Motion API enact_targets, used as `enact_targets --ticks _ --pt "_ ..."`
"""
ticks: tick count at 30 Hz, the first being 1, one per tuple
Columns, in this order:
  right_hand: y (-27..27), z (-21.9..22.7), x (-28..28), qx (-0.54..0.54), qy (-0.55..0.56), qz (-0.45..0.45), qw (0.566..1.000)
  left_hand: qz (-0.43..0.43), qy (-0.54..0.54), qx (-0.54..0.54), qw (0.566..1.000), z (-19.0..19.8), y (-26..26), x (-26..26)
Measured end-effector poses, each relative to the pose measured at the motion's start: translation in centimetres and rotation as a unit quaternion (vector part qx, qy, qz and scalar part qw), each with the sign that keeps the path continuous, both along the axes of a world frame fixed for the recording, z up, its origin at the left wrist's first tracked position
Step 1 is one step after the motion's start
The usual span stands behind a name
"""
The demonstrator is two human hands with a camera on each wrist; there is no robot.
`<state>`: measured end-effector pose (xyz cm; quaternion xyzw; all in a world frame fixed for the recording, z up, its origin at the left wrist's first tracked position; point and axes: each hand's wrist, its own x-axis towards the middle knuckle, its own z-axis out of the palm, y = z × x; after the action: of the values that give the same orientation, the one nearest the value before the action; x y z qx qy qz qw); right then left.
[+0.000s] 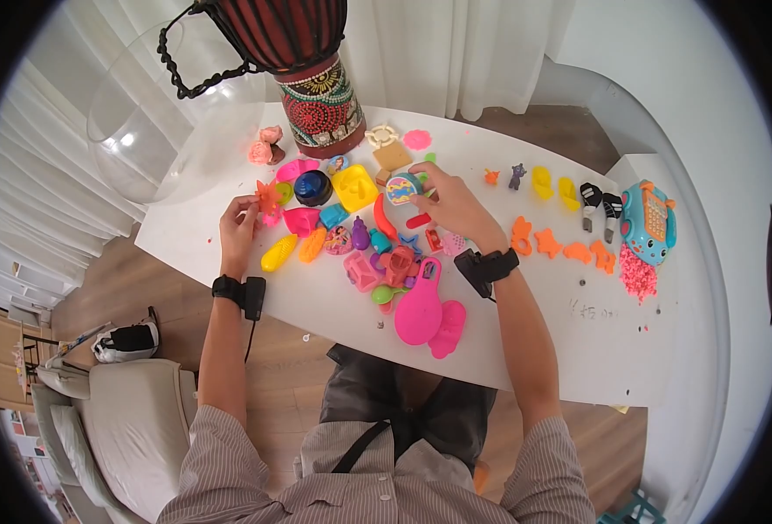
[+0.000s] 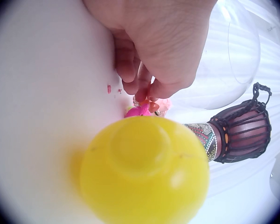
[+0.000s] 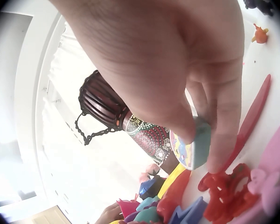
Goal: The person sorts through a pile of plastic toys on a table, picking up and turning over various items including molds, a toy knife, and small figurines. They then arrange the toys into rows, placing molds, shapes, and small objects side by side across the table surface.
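My left hand [image 1: 239, 225] is at the left of the table, thumb and fingertips pinching an orange star-shaped piece [image 1: 266, 194] by its edge. Pink and green toy pieces lie right beside it. In the left wrist view a yellow toy [image 2: 144, 170] looms in front of that hand, and only a bit of the orange piece shows under the fingertips. My right hand [image 1: 452, 206] grips a small teal tub [image 3: 202, 145] by its sides, its picture lid [image 1: 402, 189] facing up. Below that hand lie a red knife-shaped tool [image 3: 252, 114] and red molds [image 3: 228, 191].
A painted drum [image 1: 320, 105] stands at the back, beside a clear dome [image 1: 133, 131]. Several colourful toys surround a yellow square mold [image 1: 354, 188]. A pink paddle-shaped toy [image 1: 417, 306] lies in front. Orange shapes [image 1: 547, 243] and a toy phone [image 1: 648, 223] are on the right.
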<state>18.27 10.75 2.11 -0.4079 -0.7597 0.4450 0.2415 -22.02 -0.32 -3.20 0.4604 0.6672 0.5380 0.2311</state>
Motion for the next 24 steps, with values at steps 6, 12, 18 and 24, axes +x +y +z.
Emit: enact_targets --ticks 6,12,18,24 --pt "-0.3 -0.5 -0.1 0.036 -0.038 0.01 0.999 0.0 -0.002 -0.003 1.0 0.3 -0.1 0.2" --pt "0.6 -2.2 0.1 0.098 -0.057 0.016 0.993 0.002 0.0 -0.01 1.0 0.3 -0.2 0.3" --pt "-0.7 -1.8 -1.5 0.246 -0.044 -0.027 0.968 -0.003 0.004 0.024 1.0 -1.0 0.1 -0.3" --pt "-1.6 -3.8 -3.1 0.19 -0.027 0.027 0.981 -0.007 -0.01 0.019 1.0 -0.6 0.2 -0.2"
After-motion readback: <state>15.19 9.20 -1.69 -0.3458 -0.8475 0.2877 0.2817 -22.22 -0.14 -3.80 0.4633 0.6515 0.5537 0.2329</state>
